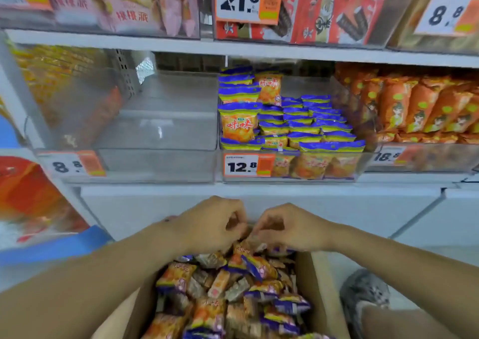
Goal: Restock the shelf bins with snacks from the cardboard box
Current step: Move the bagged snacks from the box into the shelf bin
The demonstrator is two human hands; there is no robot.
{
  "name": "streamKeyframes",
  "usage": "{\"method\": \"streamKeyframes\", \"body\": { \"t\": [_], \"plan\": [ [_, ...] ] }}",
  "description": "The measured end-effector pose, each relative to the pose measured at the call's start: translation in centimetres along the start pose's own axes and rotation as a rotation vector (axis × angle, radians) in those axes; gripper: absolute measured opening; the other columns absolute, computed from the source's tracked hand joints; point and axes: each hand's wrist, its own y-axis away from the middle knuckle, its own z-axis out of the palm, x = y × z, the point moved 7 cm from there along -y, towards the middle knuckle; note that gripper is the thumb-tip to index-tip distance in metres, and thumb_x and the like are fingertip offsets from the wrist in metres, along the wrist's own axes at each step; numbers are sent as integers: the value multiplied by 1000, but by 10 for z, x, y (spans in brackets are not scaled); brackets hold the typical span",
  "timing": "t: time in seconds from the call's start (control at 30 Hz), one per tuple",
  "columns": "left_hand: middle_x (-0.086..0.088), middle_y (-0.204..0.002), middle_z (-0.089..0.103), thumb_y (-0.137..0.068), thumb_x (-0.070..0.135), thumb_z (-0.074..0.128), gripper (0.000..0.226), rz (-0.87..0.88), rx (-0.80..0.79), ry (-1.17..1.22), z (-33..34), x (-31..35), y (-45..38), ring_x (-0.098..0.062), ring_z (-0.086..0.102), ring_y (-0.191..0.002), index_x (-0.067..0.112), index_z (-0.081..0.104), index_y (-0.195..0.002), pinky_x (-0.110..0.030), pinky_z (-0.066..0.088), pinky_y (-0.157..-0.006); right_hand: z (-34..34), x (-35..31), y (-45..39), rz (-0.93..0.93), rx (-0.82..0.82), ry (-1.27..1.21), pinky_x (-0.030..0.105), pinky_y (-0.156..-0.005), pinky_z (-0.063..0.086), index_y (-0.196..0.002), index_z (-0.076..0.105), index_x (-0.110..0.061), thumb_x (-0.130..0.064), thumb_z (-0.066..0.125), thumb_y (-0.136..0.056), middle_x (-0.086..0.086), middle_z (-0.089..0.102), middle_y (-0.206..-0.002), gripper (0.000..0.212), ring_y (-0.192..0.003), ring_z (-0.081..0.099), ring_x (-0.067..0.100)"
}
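Both forearms reach forward from the bottom of the view, and at their ends the left hand (212,222) and the right hand (287,227) meet over the far end of the cardboard box (321,294). Each hand's fingers are curled downward and inward, pinching at the topmost snack packets (248,250) of the heap; the fingertips are partly hidden behind the knuckles, so how many packets each hand holds cannot be told. Just beneath the fingers and back toward the person, the box is heaped with loose orange-and-purple packets (220,292) lying at all angles.

Beyond the fingertips and above them stands the clear shelf bin (290,167) marked 12.8, partly filled with the same snack in rows (298,123), with room left at its back right. To the left of the left hand's line of reach, the neighbouring bin (155,157) marked 8.8 holds nothing visible.

To do this step well, the person would likely gather several packets facing one way, squared between both hands, rather than lifting a loose clutch that sheds packets on the way up. The slippery wrappers probably need a firm sideways squeeze. The bundle should go into the 12.8 bin, matching the printed fronts already there, and be set upright behind the front rows.
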Motion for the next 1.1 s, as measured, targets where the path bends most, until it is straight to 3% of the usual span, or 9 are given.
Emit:
{"method": "streamKeyframes", "body": {
  "t": [0.1, 0.17, 0.27, 0.43, 0.57, 0.67, 0.8, 0.97, 1.1],
  "plan": [
    [5, -102, 68, -96, 37, 60, 19, -118, -288, -212, 58, -41, 22, -14, 61, -90, 21, 64, -104, -31, 48, -79, 45, 44, -4, 106, -102, 87, 23, -68, 54, -101, 70, -21, -25, 61, -100, -7, 71, -96, 10, -81, 67, 15],
    [2, -103, 69, -95, 34, 62, 19, -201, -356, -160, 95, -65, 40, -17, 63, -94, 18, 65, -105, -32, 50, -81, 73, 72, -6, 151, -126, 112, 18, -69, 51, -102, 68, -23, -24, 62, -98, -1, 70, -104, 7, -83, 64, 9],
    [2, -109, 68, -92, 35, 67, 27, -336, -349, 0, 149, -89, 69, -16, 64, -101, 18, 65, -113, -34, 52, -87, 112, 116, 0, 223, -157, 184, 30, -93, 50, -122, 63, -20, -30, 69, -92, 2, 62, -120, 32, -102, 63, 17],
    [0, -135, 45, -85, 47, 75, 52, -525, -330, 105, 224, -110, 112, -20, 40, -129, 26, 54, -128, -32, 41, -103, 146, 158, 25, 244, -179, 426, 38, -109, 33, -136, 45, -31, -43, 75, -83, 11, 33, -146, 62, -137, 33, 32],
    [0, -155, 22, -75, 53, 81, 73, -659, -227, 181, 232, -123, 123, -27, 21, -146, 36, 48, -137, -43, 31, -117, 158, 162, 27, 276, -163, 542, 49, -109, 30, -140, 32, -37, -49, 76, -78, 11, 37, -144, 77, -133, 38, 36],
    [-4, -160, 15, -73, 54, 83, 86, -721, -262, 241, 230, -124, 125, -31, 33, -144, 39, 39, -145, -42, 35, -115, 162, 162, 29, 260, -176, 643, 53, -111, 26, -147, 23, -38, -49, 75, -80, 12, 35, -147, 84, -137, 33, 37],
    [-9, -153, 33, -80, 63, 71, 79, -725, -312, 232, 232, -121, 124, -29, 49, -132, 37, 39, -148, -37, 43, -105, 161, 161, 30, 239, -202, 741, 53, -112, 30, -152, 18, -39, -42, 69, -90, 16, 31, -151, 81, -140, 31, 39],
    [-1, -126, 60, -93, 43, 68, 44, -771, -125, 279, 221, -125, 125, -13, 56, -102, 28, 57, -132, -27, 49, -84, 156, 160, 30, 247, -145, 643, 52, -110, 33, -150, 23, -39, -50, 57, -96, 16, 34, -150, 65, -139, 33, 37],
    [4, -116, 62, -89, 23, 76, 40, -769, 89, 374, 209, -121, 127, -8, 60, -98, 26, 61, -125, -18, 47, -78, 154, 157, 22, 244, -48, 629, 56, -114, 25, -157, 6, -42, -51, 43, -102, 21, 16, -160, 67, -146, 21, 40]
  ]
}}
